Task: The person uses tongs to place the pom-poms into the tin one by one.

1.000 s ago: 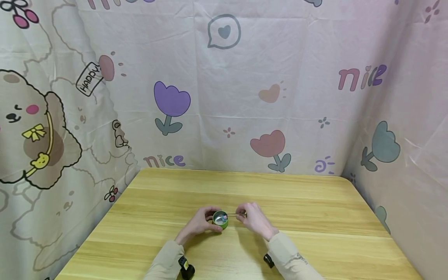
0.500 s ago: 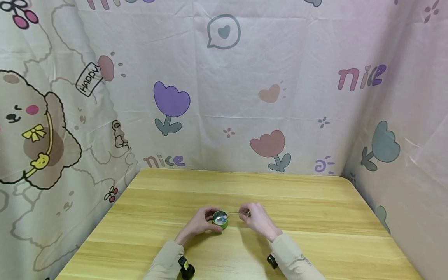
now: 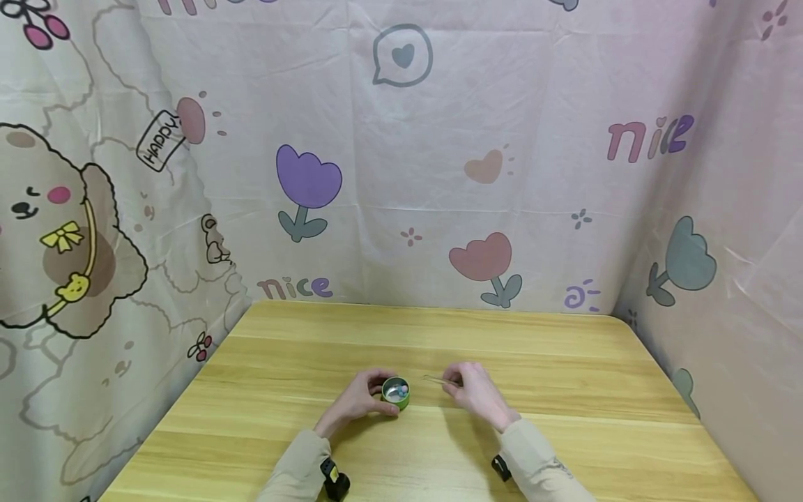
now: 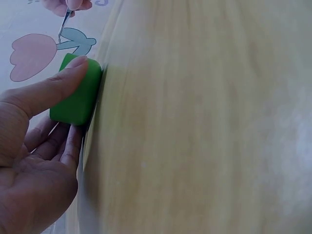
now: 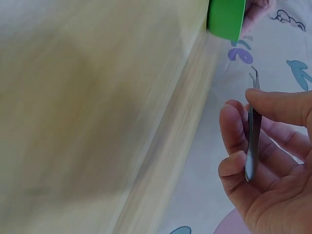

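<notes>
My left hand [image 3: 359, 399] holds a small round green tin [image 3: 395, 404] on the table, thumb at its near side and fingers behind it. The tin is open at the top and shiny inside. Small pink and blue bits [image 3: 403, 391] lie in it. To the right, my right hand [image 3: 475, 392] pinches metal tweezers [image 5: 253, 134] between thumb and fingers. Their bent tips point left toward the tin and stand slightly apart, with nothing seen between them. A short gap separates the tips from the tin's rim in the head view.
The wooden table [image 3: 301, 341] reaches back to a printed cloth [image 3: 401, 174] that hangs behind it and along both sides. A black wrist camera [image 3: 337, 482] sits at the left sleeve, another black device [image 3: 501, 468] at the right.
My right hand has drawn the tweezers to the right, so their tips have left the tin. The left hand and the tin stay where they were.
</notes>
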Demonstrator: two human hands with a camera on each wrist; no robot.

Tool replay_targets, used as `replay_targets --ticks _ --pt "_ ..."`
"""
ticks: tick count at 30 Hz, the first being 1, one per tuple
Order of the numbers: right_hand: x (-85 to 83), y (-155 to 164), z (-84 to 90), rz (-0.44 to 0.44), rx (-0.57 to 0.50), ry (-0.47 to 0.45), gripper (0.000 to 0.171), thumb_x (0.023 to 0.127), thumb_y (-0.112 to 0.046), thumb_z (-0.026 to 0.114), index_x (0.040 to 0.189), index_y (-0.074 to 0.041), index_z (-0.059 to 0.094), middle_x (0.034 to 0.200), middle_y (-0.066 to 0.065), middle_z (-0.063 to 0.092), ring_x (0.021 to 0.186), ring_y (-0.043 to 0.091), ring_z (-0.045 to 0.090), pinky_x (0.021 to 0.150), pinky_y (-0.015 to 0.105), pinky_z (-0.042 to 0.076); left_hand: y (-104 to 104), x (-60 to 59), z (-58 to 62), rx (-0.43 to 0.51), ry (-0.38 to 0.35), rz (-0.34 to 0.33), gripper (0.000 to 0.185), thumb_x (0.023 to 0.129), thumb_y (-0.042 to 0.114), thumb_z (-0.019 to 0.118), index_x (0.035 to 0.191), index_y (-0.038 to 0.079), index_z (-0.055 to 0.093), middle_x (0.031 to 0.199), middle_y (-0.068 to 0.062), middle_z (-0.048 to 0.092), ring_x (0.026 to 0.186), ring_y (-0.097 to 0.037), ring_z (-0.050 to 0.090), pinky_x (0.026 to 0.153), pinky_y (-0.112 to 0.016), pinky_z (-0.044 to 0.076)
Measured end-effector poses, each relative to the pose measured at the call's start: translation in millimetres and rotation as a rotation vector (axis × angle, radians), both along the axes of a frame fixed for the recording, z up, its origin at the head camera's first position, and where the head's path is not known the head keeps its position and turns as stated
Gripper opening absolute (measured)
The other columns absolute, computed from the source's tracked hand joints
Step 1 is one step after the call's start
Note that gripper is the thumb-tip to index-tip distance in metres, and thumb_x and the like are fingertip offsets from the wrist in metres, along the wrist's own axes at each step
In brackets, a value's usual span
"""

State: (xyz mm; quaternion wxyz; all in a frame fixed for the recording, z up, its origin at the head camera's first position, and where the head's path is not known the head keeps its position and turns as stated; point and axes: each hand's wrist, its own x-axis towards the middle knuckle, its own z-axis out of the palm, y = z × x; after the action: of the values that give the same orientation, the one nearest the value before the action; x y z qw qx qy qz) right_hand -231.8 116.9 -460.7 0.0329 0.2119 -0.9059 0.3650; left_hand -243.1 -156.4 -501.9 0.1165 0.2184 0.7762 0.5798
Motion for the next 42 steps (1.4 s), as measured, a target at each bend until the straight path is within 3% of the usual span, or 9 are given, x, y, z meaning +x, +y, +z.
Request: replay_targets --ticks 10,24,34,42 --pt "0.6 16.1 -2.9 -0.051 0.018 -0.041 0.006 0.082 0.002 0.073 0.085 -0.003 0.07 0.074 0.002 0.066 0.066 0.01 0.055 0.057 0.018 0.049 0.3 -1.4 -2.4 0.007 0.009 -0.001 0.063 0.076 -0.002 0.085 0.131 -0.011 0.055 0.129 -0.03 0.061 0.12 -0.039 0.06 0.106 -0.044 0.052" --pt "2.7 31.9 -5.8 -0.209 0.159 -0.023 0.015 0.078 -0.002 0.079 0.073 -0.008 0.066 0.066 0.0 0.061 0.06 0.011 0.051 0.054 0.021 0.043 0.6 -2.1 -2.7 0.007 0.005 0.0 0.064 0.076 -0.002 0.085 0.131 -0.01 0.055 0.129 -0.029 0.06 0.121 -0.038 0.059 0.106 -0.045 0.051" --pt "4.9 36.7 -6.7 -0.204 0.181 -0.007 0.019 0.076 0.001 0.079 0.069 -0.009 0.064 0.064 -0.001 0.06 0.059 0.011 0.049 0.053 0.021 0.041 0.5 -0.6 -2.2 -0.006 0.004 0.002 0.064 0.076 -0.001 0.085 0.131 -0.009 0.055 0.129 -0.029 0.061 0.12 -0.035 0.061 0.105 -0.038 0.053" --pt "5.8 37.8 -7.9 -0.198 0.172 -0.01 0.021 0.072 0.003 0.08 0.066 -0.009 0.064 0.063 -0.001 0.06 0.059 0.011 0.049 0.053 0.022 0.04 1.2 -1.3 -1.9 -0.019 0.004 0.013 0.063 0.075 -0.002 0.085 0.13 -0.009 0.056 0.129 -0.028 0.062 0.12 -0.035 0.061 0.105 -0.041 0.053"
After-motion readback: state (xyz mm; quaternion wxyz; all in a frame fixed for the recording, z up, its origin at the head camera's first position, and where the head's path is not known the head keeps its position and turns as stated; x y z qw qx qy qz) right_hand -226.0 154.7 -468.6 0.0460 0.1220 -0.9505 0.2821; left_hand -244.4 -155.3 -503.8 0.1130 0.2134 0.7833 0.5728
